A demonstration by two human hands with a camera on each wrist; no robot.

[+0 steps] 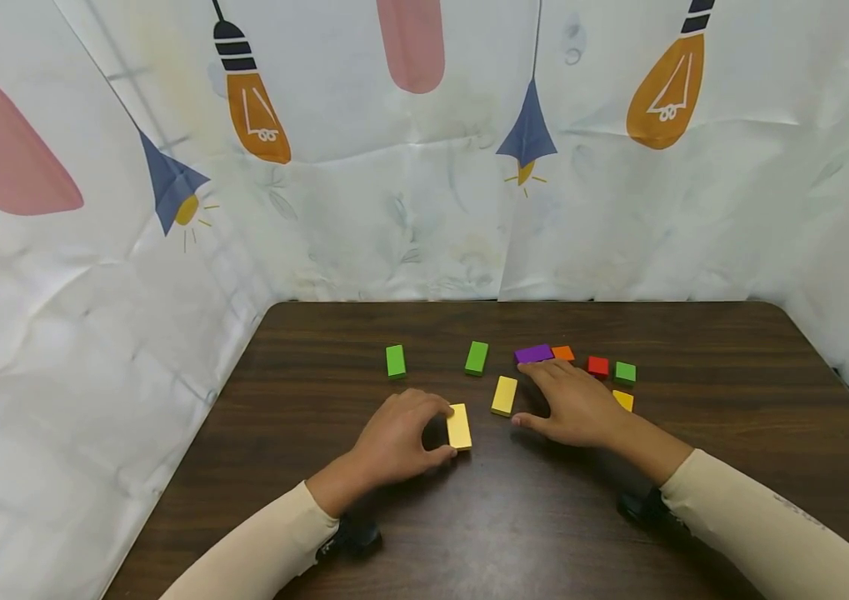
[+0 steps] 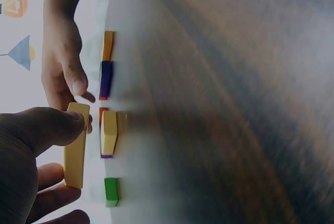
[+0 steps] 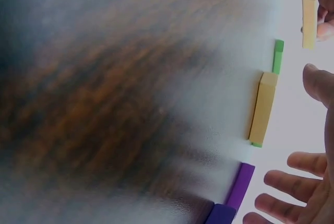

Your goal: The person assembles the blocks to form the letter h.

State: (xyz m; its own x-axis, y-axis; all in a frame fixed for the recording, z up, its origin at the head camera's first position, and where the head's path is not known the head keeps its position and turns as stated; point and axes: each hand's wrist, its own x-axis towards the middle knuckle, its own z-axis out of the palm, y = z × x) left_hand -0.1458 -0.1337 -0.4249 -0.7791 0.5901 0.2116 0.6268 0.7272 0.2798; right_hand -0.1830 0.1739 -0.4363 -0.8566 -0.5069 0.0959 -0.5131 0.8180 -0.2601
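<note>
Yellow block (image 1: 459, 429), held above the worktop (image 1: 529, 525), is pinched between the thumb and fingers of the left hand (image 1: 397, 437). At three o'clock from it, the right hand (image 1: 576, 406) has fingers loosely spread, holding nothing. A second yellow block (image 1: 504, 395) lies at two o'clock, a green block (image 1: 476, 357) farther at one. Whether the right fingertips touch the purple block (image 1: 532, 352) is hard to tell.
</note>
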